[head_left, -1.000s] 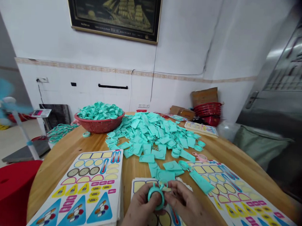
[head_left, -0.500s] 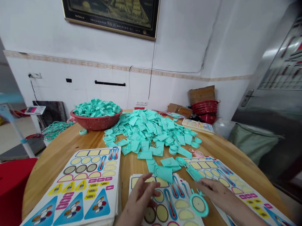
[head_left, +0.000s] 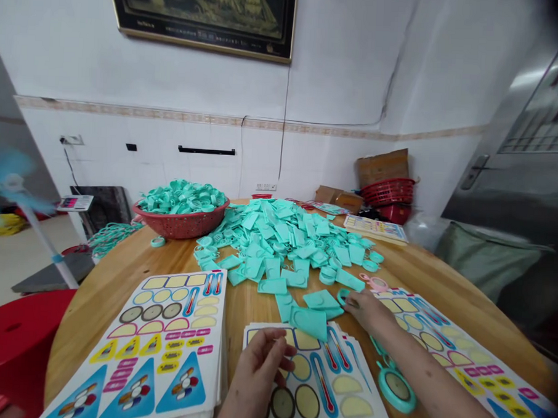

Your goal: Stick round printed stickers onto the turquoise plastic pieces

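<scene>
My left hand [head_left: 259, 374] hovers over the middle stack of sticker sheets [head_left: 340, 384], fingers loosely curled, with nothing visible in them. My right hand [head_left: 369, 311] reaches forward, its fingertips pinching the edge of a small teal round plastic piece [head_left: 342, 295]. Under my right forearm lies another teal round piece with a beige dial sticker [head_left: 397, 390], a loop at its top. Flat teal rectangular pieces [head_left: 308, 322] overlap the top edge of the middle sheets. Beyond them spreads a large heap of teal plastic pieces [head_left: 278, 233].
A red basket [head_left: 181, 224] full of teal round pieces stands at back left. More sticker sheets lie to the left [head_left: 162, 333] and right [head_left: 444, 339]. A pink piece [head_left: 375, 283] sits beside the right sheets. A red stool [head_left: 14, 333] stands left of the table.
My right hand has moved forward and left, from beside the stickered round piece to the teal round piece near the heap. My left hand stays almost in place, its fingers slightly more curled.
</scene>
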Tool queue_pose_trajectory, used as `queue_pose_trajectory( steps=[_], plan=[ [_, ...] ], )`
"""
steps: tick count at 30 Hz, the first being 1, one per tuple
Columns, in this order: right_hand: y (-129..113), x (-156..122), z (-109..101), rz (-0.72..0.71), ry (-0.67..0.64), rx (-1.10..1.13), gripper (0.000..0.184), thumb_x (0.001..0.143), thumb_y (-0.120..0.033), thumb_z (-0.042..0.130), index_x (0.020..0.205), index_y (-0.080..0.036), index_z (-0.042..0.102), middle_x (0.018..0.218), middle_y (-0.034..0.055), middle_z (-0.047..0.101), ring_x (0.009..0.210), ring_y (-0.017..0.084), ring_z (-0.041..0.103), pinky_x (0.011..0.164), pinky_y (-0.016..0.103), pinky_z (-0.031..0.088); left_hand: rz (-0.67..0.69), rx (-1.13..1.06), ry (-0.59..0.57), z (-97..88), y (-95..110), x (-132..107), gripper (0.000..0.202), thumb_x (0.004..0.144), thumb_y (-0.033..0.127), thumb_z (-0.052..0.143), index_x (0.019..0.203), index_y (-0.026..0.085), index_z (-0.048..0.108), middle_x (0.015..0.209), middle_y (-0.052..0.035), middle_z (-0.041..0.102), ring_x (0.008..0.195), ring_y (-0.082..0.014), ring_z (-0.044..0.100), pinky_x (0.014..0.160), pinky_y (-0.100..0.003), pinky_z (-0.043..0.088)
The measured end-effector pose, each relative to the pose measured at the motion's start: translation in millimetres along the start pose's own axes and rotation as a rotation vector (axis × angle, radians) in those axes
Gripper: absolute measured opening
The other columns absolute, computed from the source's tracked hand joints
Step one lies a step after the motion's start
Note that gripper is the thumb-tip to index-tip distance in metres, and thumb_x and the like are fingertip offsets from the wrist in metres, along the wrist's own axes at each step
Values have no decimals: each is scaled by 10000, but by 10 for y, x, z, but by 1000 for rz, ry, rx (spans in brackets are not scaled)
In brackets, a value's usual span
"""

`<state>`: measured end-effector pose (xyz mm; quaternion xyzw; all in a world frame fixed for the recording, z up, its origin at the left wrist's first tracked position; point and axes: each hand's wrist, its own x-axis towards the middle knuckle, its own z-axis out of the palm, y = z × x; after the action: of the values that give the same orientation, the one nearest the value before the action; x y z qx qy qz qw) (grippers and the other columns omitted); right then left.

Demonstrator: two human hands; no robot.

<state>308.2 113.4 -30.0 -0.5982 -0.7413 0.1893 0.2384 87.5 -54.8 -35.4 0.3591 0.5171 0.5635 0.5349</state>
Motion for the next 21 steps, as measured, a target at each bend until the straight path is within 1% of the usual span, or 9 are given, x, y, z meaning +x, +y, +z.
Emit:
queue_pose_trajectory(
  steps=[2,4,6,7,10,12,15,18,21],
  plan=[
    [-118,-98,-70,-35,-29,87,291,726,-304,565,497,-204,416,580,-31,374,613,149,409,592,269,310,38,18,-17,2,-19,6,404,763,475,587,994,146,546,847,-92,655,715,-168,600,554,-255,423],
    [-284,-278,-152,-66,-68,182,335,781,-411,505,541,-214,382,591,-36,357,622,147,401,591,264,324,124,90,-10,6,-20,-20,387,782,431,587,1056,163,537,995,-120,640,817,-185,600,614,-272,460],
    [-480,-510,-214,-67,-143,298,335,819,-509,446,657,-216,446,647,-34,408,627,137,413,578,250,346,221,176,-13,7,-2,-75,454,779,378,612,1179,193,503,1186,-136,571,980,-208,571,732,-296,482],
    [-578,-630,-228,-48,-216,391,339,818,-539,456,720,-215,482,665,-34,428,612,127,410,560,240,345,257,202,-28,6,11,-107,527,773,354,628,1253,214,461,1267,-134,521,1063,-219,540,798,-308,476],
    [-823,-944,-200,116,-442,781,363,715,-556,620,734,-203,539,650,-39,457,570,107,406,524,228,322,275,177,-137,-1,50,-187,687,761,322,658,1373,274,349,1367,-114,446,1171,-227,480,901,-328,444],
    [-922,-1086,-141,223,-487,934,357,655,-523,698,713,-197,566,676,-28,507,624,121,474,570,232,367,240,87,-228,-3,65,-207,640,744,320,680,1330,280,427,1309,-99,509,1115,-220,520,886,-327,452],
    [-979,-1196,-56,331,-460,1018,333,628,-476,742,751,-198,605,752,-9,572,742,152,547,657,245,424,177,-47,-331,6,76,-194,382,731,325,695,1089,209,627,1002,-70,660,915,-177,596,808,-291,469],
    [-963,-1221,-15,347,-401,962,354,677,-522,693,817,-200,641,807,8,599,764,158,555,659,250,433,112,-107,-314,23,78,-172,269,727,353,696,888,144,644,743,-27,645,680,-114,582,657,-240,473],
    [-920,-1213,-1,269,-326,840,442,748,-615,567,920,-217,656,814,11,598,674,143,530,562,244,400,56,-178,-246,33,70,-171,289,711,381,707,792,142,567,691,-5,609,613,-100,565,596,-239,485]
  ],
)
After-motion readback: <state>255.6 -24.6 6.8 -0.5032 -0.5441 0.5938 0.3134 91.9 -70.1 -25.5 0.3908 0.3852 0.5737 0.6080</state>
